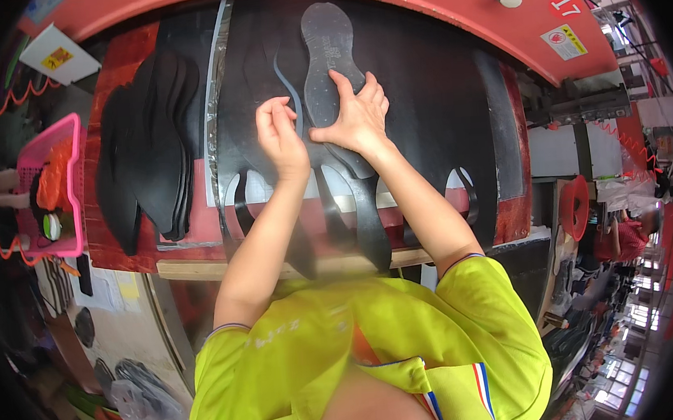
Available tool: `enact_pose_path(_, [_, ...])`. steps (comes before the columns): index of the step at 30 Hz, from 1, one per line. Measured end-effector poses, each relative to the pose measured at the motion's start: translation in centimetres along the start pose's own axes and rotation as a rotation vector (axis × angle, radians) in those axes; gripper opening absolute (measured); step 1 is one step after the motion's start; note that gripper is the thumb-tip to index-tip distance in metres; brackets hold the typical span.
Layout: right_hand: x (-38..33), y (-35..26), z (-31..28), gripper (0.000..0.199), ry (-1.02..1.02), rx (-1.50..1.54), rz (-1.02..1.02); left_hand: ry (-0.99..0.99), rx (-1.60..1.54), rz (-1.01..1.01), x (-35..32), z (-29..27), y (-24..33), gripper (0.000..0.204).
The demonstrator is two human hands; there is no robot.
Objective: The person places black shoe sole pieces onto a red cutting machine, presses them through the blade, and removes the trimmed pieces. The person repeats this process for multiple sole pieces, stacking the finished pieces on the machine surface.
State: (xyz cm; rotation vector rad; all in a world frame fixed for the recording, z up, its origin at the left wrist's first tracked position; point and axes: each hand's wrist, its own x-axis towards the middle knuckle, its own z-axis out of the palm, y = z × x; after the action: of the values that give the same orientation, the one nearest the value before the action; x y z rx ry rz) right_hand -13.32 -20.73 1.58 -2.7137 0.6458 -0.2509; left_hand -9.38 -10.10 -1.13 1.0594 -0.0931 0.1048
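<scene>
A grey sole-shaped plate (pixel 326 43), dotted on its surface, lies lengthwise on a black sheet (pixel 430 94). My right hand (pixel 357 115) spans it: the thumb is at its left edge, the index finger on top, and the other fingers over its right edge. Just left of the plate, my left hand (pixel 279 136) is closed with curled fingers, beside a thin curved blue-grey strip (pixel 289 84). Whatever those fingers may hold is hidden. Along the sheet's near edge are rounded cutouts with narrow black strips (pixel 370 223) between them.
Stacked black sole-shaped pieces (pixel 148 137) lie on the left of the red bench (pixel 133 259). A red machine beam (pixel 447 7) crosses the far side. A pink basket (pixel 77 181) stands at far left. A wooden edge (pixel 200 269) runs along the front.
</scene>
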Motion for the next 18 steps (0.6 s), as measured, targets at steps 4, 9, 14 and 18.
enact_pose_path(4, [-3.3,0.4,-0.8,0.096,0.015,0.169,0.013,-0.058,0.085,0.019,-3.4,-3.3,0.0,0.018])
enact_pose_path(9, [-4.4,2.5,-3.6,0.086,-0.155,1.080,0.051,-0.170,0.198,-0.043,-5.2,-3.4,1.6,0.020])
enact_pose_path(14, [-4.7,4.0,-4.4,0.083,-0.215,1.314,0.080,-0.306,0.032,-0.563,-5.0,-0.2,3.5,0.038])
enact_pose_path(18, [-4.7,4.8,-4.6,0.083,-0.235,1.386,0.066,-0.373,-0.086,-0.688,-5.0,1.2,4.2,0.046])
